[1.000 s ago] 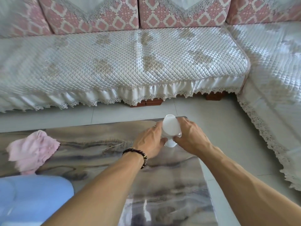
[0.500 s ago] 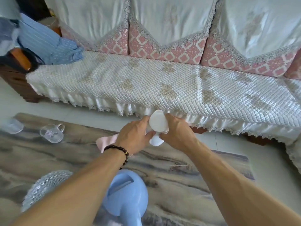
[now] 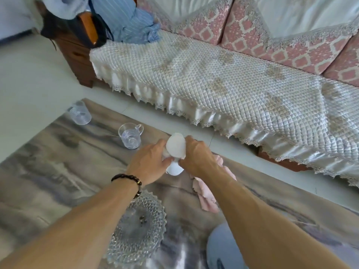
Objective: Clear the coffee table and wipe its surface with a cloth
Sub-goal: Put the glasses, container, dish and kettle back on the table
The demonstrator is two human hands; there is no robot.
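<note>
Both hands (image 3: 175,159) around, seemingly, white cups (image 3: 176,147)

Place: home living room
Seating: sofa (image 3: 223,88) with quilted, lace-edged cover and pink patterned back cushions (image 3: 291,45)
Table: low coffee table (image 3: 58,162), marbled grey-brown top
Tableware: two clear glass cups (image 3: 130,135), cut-glass dish (image 3: 138,228)
Clutter: blue striped clothing (image 3: 132,24) heaped at the sofa end
Floor: pale tiles (image 3: 29,74)
</note>
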